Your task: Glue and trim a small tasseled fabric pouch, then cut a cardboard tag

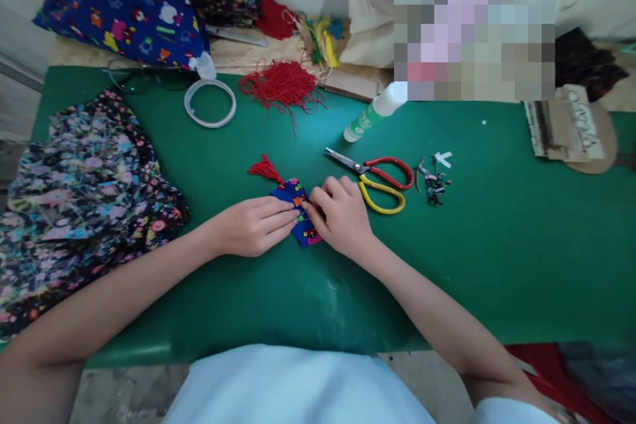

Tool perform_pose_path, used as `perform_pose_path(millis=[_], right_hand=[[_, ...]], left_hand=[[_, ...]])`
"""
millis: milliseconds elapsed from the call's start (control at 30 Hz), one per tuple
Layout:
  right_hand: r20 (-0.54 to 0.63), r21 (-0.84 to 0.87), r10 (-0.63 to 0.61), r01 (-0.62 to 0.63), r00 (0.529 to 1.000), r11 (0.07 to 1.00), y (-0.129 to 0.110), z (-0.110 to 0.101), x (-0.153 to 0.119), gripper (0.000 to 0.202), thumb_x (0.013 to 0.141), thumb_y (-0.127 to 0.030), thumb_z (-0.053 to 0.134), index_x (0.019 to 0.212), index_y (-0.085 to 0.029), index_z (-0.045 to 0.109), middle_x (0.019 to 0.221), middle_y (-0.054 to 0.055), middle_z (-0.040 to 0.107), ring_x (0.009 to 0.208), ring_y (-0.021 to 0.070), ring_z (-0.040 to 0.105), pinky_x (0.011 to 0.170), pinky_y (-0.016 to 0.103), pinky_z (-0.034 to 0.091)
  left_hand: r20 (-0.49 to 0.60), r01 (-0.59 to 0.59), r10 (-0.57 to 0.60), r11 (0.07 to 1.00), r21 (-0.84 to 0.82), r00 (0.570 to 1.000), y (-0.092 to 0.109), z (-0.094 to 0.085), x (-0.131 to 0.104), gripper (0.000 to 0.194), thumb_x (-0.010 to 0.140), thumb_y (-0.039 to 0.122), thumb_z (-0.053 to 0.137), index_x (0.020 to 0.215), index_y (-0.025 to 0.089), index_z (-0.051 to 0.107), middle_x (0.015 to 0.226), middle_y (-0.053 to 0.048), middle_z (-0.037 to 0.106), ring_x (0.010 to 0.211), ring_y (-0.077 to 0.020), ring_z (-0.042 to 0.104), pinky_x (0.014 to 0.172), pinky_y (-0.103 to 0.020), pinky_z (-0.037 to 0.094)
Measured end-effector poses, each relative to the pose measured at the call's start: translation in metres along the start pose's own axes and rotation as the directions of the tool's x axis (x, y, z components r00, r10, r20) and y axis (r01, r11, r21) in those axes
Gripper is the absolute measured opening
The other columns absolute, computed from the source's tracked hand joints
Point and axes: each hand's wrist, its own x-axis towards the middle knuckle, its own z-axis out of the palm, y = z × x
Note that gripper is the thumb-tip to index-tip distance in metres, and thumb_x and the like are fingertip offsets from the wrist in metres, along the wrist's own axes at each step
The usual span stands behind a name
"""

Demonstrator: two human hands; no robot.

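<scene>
A small blue patterned cloth bookmark (304, 233) lies tilted on the green table, a red tassel (265, 169) at its upper left corner. My left hand (261, 225) rests flat over its left side, fingers stretched out together and pressing on the cloth. At its right edge my right hand (342, 215) has its fingers curled, with thumb and forefinger pinching the cloth. Scissors (358, 168) with one red and one yellow handle lie partly spread just right of that hand. Behind them is a white and green glue stick (370, 116).
Dark floral cloth (89, 172) covers the table's left side. Along the back are a tape ring (210, 103), glasses (149, 76), red cords (283, 86) and a blue patterned cloth bundle (119, 10). Cut scraps (434, 182) lie right of the scissors; cardboard pieces (571, 129) sit far right.
</scene>
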Motion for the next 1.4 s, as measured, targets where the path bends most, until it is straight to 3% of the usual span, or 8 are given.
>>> perform_pose_path(millis=[167,333,467,567,700,1067,1267,1400], right_hand=[[-0.013,-0.116,0.136,-0.137,0.991,0.984,-0.009,0.002,-0.006,0.032,0.097,-0.046,0.048,0.092,-0.017,0.059,0.094,0.014,0.058,0.087,0.029,0.045,0.073,0.037,0.028],[-0.078,-0.074,0.153,-0.159,0.985,0.985,-0.01,0.004,-0.01,0.029,0.098,-0.042,0.047,0.093,-0.016,0.06,0.096,0.015,0.061,0.087,0.0287,0.049,0.074,0.038,0.029],[-0.219,-0.008,-0.03,0.029,0.975,1.0,-0.009,-0.002,-0.019,0.013,0.095,-0.028,0.055,0.092,-0.019,0.065,0.095,0.009,0.069,0.091,0.0246,0.058,0.079,0.039,0.029],[-0.308,-0.123,-0.254,0.226,0.917,0.966,-0.012,-0.008,-0.028,0.014,0.092,-0.016,0.061,0.088,-0.024,0.071,0.098,0.001,0.077,0.092,0.0207,0.066,0.078,0.039,0.028],[-0.299,-0.257,-0.355,0.284,0.886,0.924,-0.019,-0.013,-0.034,0.02,0.091,-0.013,0.061,0.084,-0.026,0.074,0.105,-0.003,0.079,0.09,0.0192,0.071,0.07,0.038,0.028],[-0.321,0.17,-0.168,0.232,0.932,0.958,-0.006,-0.008,-0.018,0.006,0.087,-0.021,0.067,0.087,-0.022,0.072,0.092,-0.004,0.08,0.093,0.0224,0.069,0.077,0.043,0.031],[-0.201,0.101,-0.134,0.157,0.97,0.982,-0.007,-0.003,-0.015,0.029,0.094,-0.024,0.056,0.119,-0.031,0.069,0.118,0.002,0.075,0.11,0.0275,0.062,0.086,0.044,0.027],[-0.173,0.063,0.053,-0.042,0.984,0.997,-0.006,0.003,0.009,0.028,0.097,-0.032,0.05,0.116,-0.019,0.066,0.114,0.014,0.068,0.11,0.0314,0.055,0.087,0.044,0.028]], left_hand=[[0.013,-0.001,0.001,1.0,0.013,1.0,0.001,0.0,0.0,0.018,0.095,0.015,0.055,0.106,0.012,0.07,0.114,-0.011,0.076,0.106,-0.0205,0.073,0.094,-0.033,0.062],[0.035,0.077,-0.076,0.996,-0.042,0.997,0.005,0.0,0.003,0.025,0.093,0.011,0.054,0.114,0.007,0.067,0.114,-0.013,0.076,0.11,-0.0235,0.072,0.098,-0.037,0.062],[0.086,0.134,-0.128,0.989,-0.069,0.988,0.009,-0.005,0.007,0.027,0.093,0.012,0.053,0.115,0.004,0.066,0.116,-0.014,0.075,0.11,-0.0247,0.072,0.099,-0.037,0.061],[0.125,0.165,-0.155,0.984,-0.074,0.98,0.009,-0.007,0.008,0.029,0.094,0.013,0.049,0.116,0.005,0.066,0.119,-0.015,0.074,0.112,-0.0242,0.071,0.102,-0.036,0.06],[0.089,0.177,-0.171,0.982,-0.07,0.981,0.012,-0.005,0.008,0.025,0.095,0.011,0.049,0.112,0.006,0.067,0.113,-0.013,0.076,0.108,-0.023,0.072,0.1,-0.035,0.061],[0.112,0.328,-0.352,0.926,0.186,0.929,0.041,-0.001,0.01,0.037,0.092,0.014,0.057,0.123,-0.002,0.063,0.124,-0.023,0.069,0.117,-0.0336,0.068,0.101,-0.044,0.06],[0.078,0.318,-0.338,0.929,0.191,0.938,0.037,0.0,0.009,0.034,0.091,0.013,0.056,0.12,0.0,0.066,0.122,-0.022,0.071,0.116,-0.0311,0.069,0.099,-0.041,0.061],[0.065,0.327,-0.343,0.928,0.177,0.937,0.038,0.002,0.007,0.034,0.091,0.013,0.056,0.121,0.0,0.065,0.122,-0.022,0.071,0.116,-0.031,0.069,0.1,-0.042,0.061]])
